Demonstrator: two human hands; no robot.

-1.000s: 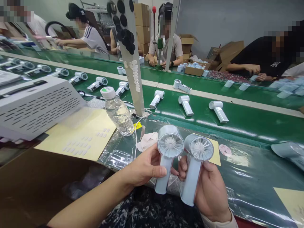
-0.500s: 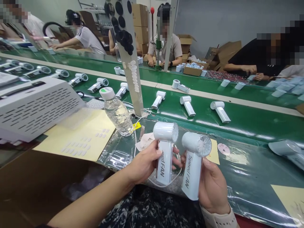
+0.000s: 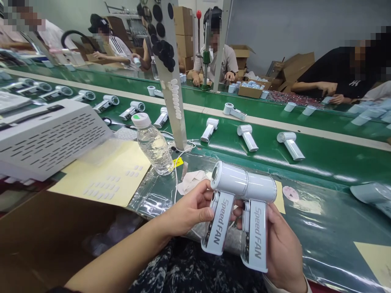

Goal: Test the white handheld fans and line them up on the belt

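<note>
My left hand grips the handle of one pale blue handheld fan, and my right hand grips the handle of a second fan. Both fans are turned sideways, their round heads touching end to end. "Speed FAN" lettering on each handle faces me. I hold them low over the near edge of the bench, above my lap.
A water bottle stands on a yellow sticker sheet to the left, beside a white vented machine. Several fans lie on the green conveyor. An upright post carries black pads. Several people work across the belt.
I have rotated both fans from facing me to side-on and brought their heads together. The fans on the conveyor have drifted to the right.
</note>
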